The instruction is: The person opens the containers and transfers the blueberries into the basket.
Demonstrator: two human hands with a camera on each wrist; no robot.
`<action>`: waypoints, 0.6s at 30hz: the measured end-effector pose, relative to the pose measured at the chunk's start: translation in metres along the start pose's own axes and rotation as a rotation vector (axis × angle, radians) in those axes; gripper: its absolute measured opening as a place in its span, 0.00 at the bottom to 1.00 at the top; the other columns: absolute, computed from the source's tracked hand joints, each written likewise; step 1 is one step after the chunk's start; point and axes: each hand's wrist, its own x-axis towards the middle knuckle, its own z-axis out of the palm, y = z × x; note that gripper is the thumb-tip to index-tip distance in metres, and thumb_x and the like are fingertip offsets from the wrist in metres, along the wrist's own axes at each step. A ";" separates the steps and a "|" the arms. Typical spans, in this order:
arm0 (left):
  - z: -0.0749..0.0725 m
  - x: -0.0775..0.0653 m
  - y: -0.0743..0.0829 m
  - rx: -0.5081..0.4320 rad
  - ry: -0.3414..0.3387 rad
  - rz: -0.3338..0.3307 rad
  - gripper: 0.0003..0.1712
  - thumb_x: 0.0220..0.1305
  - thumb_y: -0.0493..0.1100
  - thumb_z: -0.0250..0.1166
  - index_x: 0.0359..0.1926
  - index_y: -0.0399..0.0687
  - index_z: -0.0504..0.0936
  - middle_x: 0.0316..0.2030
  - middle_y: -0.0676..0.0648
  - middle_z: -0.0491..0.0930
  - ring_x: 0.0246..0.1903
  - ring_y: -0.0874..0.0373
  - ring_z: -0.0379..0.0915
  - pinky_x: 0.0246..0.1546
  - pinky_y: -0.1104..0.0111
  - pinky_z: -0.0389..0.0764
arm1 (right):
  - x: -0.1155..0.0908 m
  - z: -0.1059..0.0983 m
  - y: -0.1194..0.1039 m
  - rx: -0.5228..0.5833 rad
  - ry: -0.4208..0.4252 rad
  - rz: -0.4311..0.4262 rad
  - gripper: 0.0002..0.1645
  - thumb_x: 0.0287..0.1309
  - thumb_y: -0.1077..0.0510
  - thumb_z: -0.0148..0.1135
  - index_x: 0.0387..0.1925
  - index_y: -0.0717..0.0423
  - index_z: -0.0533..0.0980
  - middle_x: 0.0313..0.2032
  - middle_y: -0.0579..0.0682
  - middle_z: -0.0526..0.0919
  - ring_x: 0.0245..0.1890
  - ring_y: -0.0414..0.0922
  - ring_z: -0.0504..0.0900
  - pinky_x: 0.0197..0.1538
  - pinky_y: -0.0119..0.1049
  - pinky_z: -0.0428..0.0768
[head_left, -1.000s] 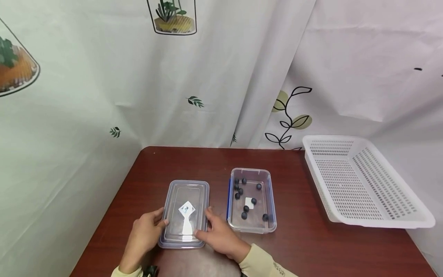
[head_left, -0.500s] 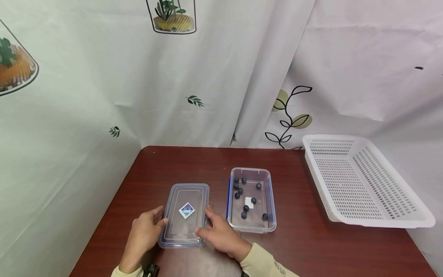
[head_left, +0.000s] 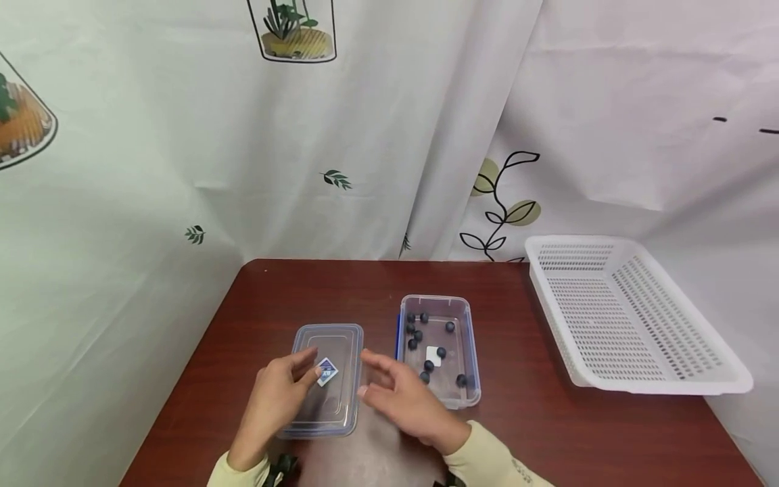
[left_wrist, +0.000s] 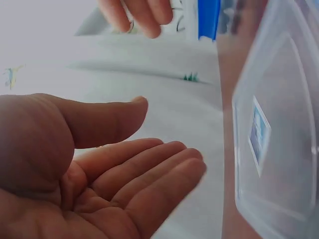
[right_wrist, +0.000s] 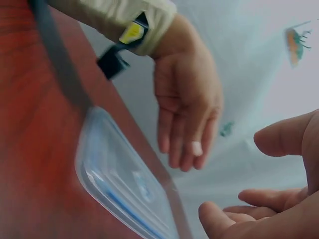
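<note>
A clear plastic container with a lid point(head_left: 331, 404) lies on the table, a diamond-shaped sticker point(left_wrist: 259, 134) on its lid. My left hand point(head_left: 276, 399) hovers over the lid's left side, fingers extended, apart from it in the left wrist view. Off the lid's right edge is my right hand point(head_left: 409, 402), its fingers loosely spread and holding nothing. Just beyond the right hand stands an uncovered clear container point(head_left: 453, 399) with several blueberry-like dark balls point(head_left: 417, 335) and a white square inside. A blue strip point(left_wrist: 208, 19) runs along its left side.
A white perforated plastic basket point(head_left: 615, 325) rests at the table's right side. The brown table point(head_left: 535, 433) meets white patterned fabric point(head_left: 365, 122) at the back and left.
Both hands have let go of the lidded container and risen from it. My left hand has shifted right over the lid; the right hand has moved slightly right. The head view has shifted slightly.
</note>
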 end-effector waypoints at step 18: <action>0.057 0.020 0.053 -0.152 -0.134 0.199 0.24 0.64 0.37 0.75 0.61 0.38 0.86 0.52 0.35 0.89 0.48 0.43 0.90 0.48 0.52 0.89 | 0.023 -0.109 -0.008 -0.393 0.202 0.102 0.17 0.68 0.62 0.69 0.55 0.62 0.85 0.54 0.59 0.89 0.49 0.47 0.90 0.47 0.39 0.88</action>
